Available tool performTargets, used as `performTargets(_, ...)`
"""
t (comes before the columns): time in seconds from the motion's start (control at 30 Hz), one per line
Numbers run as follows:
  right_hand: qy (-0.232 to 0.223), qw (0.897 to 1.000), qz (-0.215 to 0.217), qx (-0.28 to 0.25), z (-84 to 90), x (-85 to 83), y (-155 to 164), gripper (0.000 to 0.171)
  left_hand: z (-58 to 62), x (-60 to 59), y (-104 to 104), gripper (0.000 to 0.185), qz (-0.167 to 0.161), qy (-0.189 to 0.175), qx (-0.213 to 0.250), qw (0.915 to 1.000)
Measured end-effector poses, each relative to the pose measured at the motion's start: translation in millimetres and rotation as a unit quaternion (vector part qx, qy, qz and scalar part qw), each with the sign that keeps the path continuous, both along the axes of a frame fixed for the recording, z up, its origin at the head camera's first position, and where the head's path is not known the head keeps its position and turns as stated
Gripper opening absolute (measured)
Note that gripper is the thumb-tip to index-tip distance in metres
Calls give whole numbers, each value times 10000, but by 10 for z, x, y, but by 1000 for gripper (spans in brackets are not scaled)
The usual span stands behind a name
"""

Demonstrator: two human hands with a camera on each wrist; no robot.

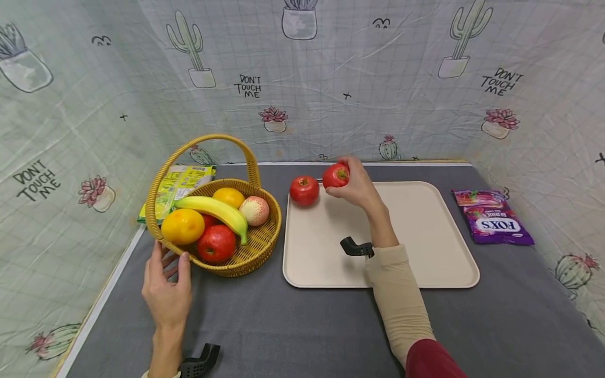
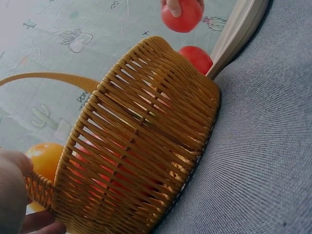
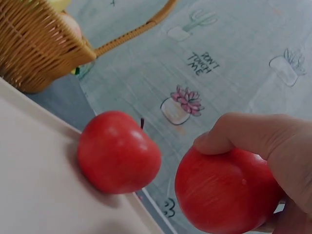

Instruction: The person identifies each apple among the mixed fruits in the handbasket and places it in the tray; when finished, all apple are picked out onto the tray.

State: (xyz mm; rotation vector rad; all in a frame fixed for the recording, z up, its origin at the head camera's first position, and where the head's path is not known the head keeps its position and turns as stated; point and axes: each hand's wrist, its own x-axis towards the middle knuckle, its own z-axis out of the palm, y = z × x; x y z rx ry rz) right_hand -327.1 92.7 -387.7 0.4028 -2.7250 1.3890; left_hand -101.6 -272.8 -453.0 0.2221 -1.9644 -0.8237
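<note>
Gripping a red apple (image 1: 335,175), right hand (image 1: 357,186) hovers above tray (image 1: 425,236).

The right hand (image 1: 357,185) is bare, its forearm covered by a snug beige sleeve (image 1: 397,294) that gives way to dark red fabric at the elbow. The left hand (image 1: 166,291) is bare too. A small black mount (image 1: 356,247) is strapped at each wrist
</note>
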Motion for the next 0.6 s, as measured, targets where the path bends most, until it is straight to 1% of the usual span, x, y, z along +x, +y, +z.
performTargets(0.23, -142, 9998, -44, 109, -143, -83, -2, 76, -23, 5, -34, 64, 12, -271, -38, 9996)
performTargets(0.37, -203, 9995, -150, 192, -208, -103, -19, 75, -28, -6, -41, 64, 22, -258, -50, 9997)
performTargets(0.6, -428, 9971, -370, 509, -320, -130, -31, 76, -24, -10, -41, 63, 13, -195, -54, 9998)
